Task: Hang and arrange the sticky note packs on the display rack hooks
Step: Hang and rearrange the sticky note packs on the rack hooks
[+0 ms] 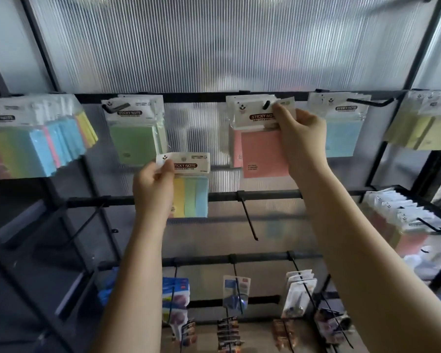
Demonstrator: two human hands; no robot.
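Sticky note packs, pink [261,151], are hanging in glossy film on the top rail's hook [266,105]; the right hand [299,138] is pinching the front header, hiding its edge. Below-left of that hook, the left hand [154,186] is gripping a striped pack [191,192], covering one corner.

Multicolour packs [31,138] at the rack's top-left end blurred and cut by the frame edge, pink pack [261,154] partly behind the right hand [299,138], small header print unreadable
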